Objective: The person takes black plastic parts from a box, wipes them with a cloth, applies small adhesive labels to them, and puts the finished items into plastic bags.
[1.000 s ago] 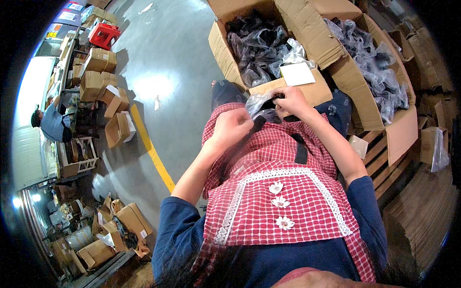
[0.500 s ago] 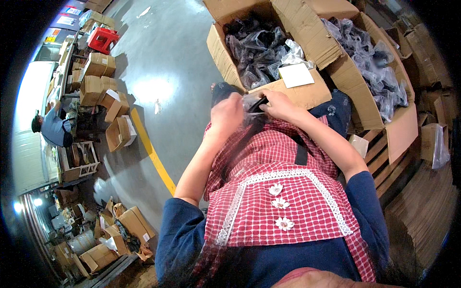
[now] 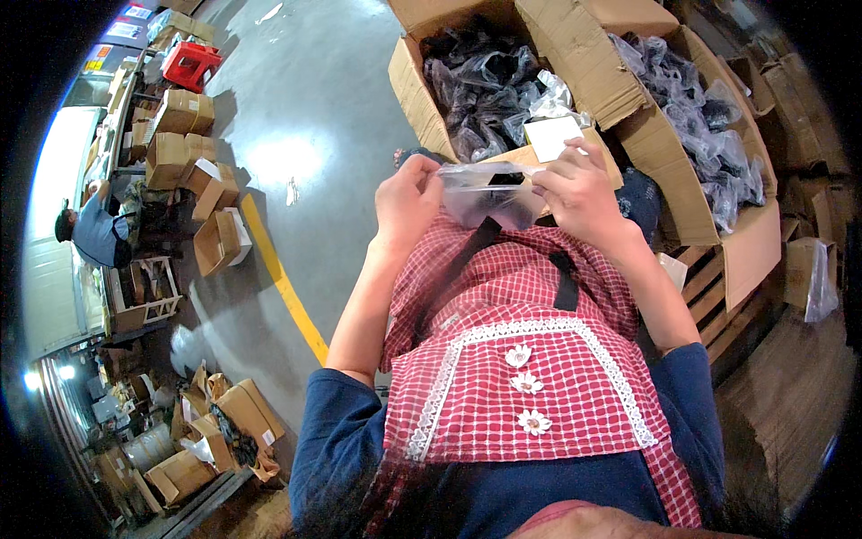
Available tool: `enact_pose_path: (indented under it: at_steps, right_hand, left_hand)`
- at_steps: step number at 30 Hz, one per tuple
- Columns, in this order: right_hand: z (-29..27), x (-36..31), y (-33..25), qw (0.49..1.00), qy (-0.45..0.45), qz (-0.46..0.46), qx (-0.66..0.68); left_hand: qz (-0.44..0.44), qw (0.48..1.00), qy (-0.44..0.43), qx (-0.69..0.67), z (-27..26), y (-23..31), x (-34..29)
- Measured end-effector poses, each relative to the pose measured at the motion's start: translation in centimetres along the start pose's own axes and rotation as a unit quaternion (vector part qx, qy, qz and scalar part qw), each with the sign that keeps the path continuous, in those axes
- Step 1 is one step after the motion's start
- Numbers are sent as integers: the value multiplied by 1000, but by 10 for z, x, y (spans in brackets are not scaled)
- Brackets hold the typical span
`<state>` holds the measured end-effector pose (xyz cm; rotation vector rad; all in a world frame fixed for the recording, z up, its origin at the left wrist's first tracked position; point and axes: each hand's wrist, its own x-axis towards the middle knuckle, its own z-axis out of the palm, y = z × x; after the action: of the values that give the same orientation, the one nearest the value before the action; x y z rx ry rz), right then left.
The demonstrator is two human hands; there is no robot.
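A clear plastic bag (image 3: pixel 476 190) is stretched between my two hands above my lap, with something dark inside it or behind it. My left hand (image 3: pixel 409 198) pinches the bag's left edge. At the opposite corner, the fingers of my right hand (image 3: pixel 576 187) are closed on the bag. Just beyond them stands an open cardboard box (image 3: pixel 415 99) filled with dark items in clear bags (image 3: pixel 480 85). A white card (image 3: pixel 549 140) lies on its near flap, right behind my right hand.
A second open box (image 3: pixel 669 175) of bagged dark items stands at the right, by a wooden pallet (image 3: pixel 705 278). Several cartons (image 3: pixel 184 115) and a red stool (image 3: pixel 190 66) line the left. A person (image 3: pixel 99 234) works there. A yellow line (image 3: pixel 283 278) crosses the floor.
My hands have moved apart, and the bag, bunched between them before, is now spread out. My right hand has shifted right, toward the white card.
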<state>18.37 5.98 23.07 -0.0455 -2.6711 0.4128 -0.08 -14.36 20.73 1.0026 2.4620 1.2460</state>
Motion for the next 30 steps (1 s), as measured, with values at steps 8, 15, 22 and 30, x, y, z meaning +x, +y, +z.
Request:
enact_pose_path:
  at_steps: [8, 15, 22, 30]
  right_hand:
    - [-42, 2, -9, 718, -26, 254, 648]
    - [-73, 1, -44, 620, 119, 218, 745]
    - [-62, -17, -55, 582, 112, 258, 763]
    - [-66, -16, -56, 736, -9, 59, 674]
  left_hand:
    - [-83, 895, -114, -424, -15, 46, -15]
    - [-52, 615, -208, -758, 7, 17, 5]
    - [-86, 722, -533, -433, 51, 38, -29]
    - [43, 796, -580, -168, 82, 44, -4]
